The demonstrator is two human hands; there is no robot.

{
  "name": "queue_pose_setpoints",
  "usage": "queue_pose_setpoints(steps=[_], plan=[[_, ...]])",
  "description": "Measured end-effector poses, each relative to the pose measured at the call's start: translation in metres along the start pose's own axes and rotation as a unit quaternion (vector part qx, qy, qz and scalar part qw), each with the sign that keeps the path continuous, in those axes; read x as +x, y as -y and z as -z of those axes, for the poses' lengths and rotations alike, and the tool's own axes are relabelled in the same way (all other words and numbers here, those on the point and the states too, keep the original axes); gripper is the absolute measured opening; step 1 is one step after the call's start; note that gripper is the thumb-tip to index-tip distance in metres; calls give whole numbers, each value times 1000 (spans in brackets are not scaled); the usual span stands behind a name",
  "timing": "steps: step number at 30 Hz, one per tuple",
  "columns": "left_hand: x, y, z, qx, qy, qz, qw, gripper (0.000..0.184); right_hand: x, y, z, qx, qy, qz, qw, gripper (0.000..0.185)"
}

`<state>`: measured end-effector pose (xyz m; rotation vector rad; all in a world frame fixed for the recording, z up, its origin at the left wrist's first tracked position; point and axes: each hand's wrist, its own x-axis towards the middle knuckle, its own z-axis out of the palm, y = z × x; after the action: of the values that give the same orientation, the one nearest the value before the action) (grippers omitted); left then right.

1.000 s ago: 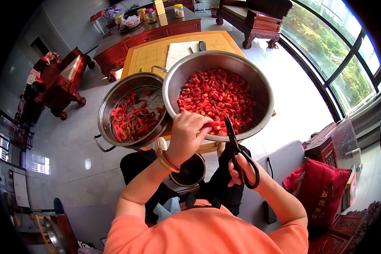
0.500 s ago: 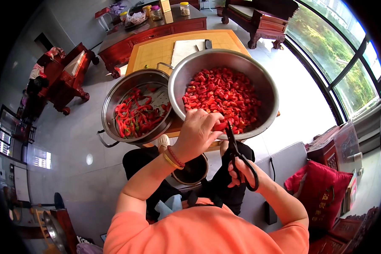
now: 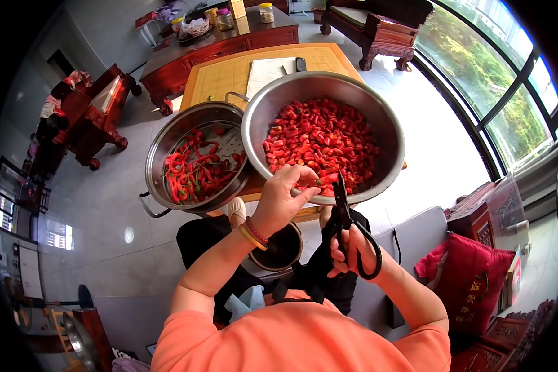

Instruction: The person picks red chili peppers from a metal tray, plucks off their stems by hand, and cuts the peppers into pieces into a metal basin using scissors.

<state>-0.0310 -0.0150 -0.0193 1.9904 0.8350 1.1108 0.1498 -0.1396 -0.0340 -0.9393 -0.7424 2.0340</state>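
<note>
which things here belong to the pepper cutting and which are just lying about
Job in hand: scissors in the right hand; red pepper in the left hand; basin of cut pieces; pot of longer peppers.

Apparently just lying about: red cushion; paper sheet; yellow-lidded jar.

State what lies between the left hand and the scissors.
The head view shows a red chili there, pinched by the left hand, its far end close to the scissors.

From the head, 1 wide view is aimed forward and down (corners blackened); the basin [image 3: 322,87] is seen from nearby.
</note>
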Motion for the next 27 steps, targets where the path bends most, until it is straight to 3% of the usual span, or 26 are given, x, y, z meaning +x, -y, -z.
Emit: queue_pose_setpoints(steps=[7,16,19,27], plan=[[0,1,2,21,-25,2,999,10,2,-2,-1,-72,-32,16,997,45],[4,1,-1,148,-80,-131,977,10,-4,3,1,-74,-54,2,996,42],[5,1,2,174,-100,-135,970,11,-4,-3,1,-84,-63,5,994,40],[5,-1,5,155,-41,-154,975,15,-3,0,3,-190,-26,18,981,41]])
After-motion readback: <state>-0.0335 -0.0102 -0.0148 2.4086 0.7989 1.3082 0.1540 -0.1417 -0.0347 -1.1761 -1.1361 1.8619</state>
